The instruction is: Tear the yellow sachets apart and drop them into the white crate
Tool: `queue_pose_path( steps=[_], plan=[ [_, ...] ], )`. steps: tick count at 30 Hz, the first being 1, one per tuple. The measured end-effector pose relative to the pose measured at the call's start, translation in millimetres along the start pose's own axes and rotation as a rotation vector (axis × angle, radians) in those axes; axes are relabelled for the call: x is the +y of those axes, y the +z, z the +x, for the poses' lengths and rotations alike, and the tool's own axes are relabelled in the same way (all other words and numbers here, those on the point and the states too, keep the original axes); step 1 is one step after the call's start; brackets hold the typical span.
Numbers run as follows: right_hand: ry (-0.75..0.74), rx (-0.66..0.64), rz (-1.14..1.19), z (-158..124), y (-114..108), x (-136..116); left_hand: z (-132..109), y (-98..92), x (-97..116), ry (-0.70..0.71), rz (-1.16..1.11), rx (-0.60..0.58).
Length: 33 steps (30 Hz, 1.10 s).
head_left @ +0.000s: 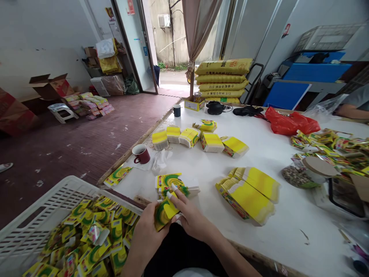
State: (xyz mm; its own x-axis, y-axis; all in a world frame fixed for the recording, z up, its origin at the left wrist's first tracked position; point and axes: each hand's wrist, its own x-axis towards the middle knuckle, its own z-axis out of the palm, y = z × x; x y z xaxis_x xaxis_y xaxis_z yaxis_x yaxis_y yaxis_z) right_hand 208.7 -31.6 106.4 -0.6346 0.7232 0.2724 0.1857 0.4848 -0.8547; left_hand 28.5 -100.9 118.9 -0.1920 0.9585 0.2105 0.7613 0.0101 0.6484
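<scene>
Close to the table's front edge, my left hand (151,229) grips a small yellow and green carton (163,212) from its left side. My right hand (193,217) is closed on the carton's right side, with white coverings on some fingertips. Just beyond my hands lies a stack of printed flat cartons (170,181), partly hidden behind my fingers. To my left, a white plastic basket (69,184) holds many folded yellow cartons (95,254). Large stacks of yellow flat cartons (253,192) lie on the table to my right.
Smaller carton stacks (211,141) form a row farther back. A maroon mug (141,154), crumpled tissue (161,159) and dark mug (177,110) stand left. A jar (300,175), red bag (291,121) and carton heap (331,146) are right, near another person's arm (354,109).
</scene>
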Motion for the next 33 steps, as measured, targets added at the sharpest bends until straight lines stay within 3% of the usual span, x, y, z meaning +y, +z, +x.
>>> queue_pose_path(
  steps=[4,7,14,18,20,23,26,29,33],
  plan=[
    [0.028,-0.132,-0.071,1,-19,-7,1,-16.2,0,-0.058,0.022,-0.087],
    [0.010,-0.186,-0.030,3,-33,-11,3,-21.2,4,-0.026,-0.001,-0.140],
    [-0.024,0.056,0.106,0,-5,-10,5,-11.0,11,0.077,0.060,0.014],
    [0.012,0.146,0.079,13,-6,2,-7,-36.6,-30,-0.094,0.143,-0.052],
    [0.072,0.231,-0.066,24,-10,14,-14,-57.0,-59,-0.217,0.367,0.006],
    [0.144,0.190,-0.324,36,-7,33,-20,-72.6,-92,-0.346,0.522,0.123],
    [0.148,0.140,-0.450,39,3,46,-14,-54.9,-92,-0.270,0.288,0.109],
    [0.125,0.140,-0.448,36,4,50,2,-16.1,-68,-0.122,0.063,0.072],
    [0.141,0.127,-0.406,35,-7,48,17,24.3,-44,0.029,-0.015,-0.068]
  ],
)
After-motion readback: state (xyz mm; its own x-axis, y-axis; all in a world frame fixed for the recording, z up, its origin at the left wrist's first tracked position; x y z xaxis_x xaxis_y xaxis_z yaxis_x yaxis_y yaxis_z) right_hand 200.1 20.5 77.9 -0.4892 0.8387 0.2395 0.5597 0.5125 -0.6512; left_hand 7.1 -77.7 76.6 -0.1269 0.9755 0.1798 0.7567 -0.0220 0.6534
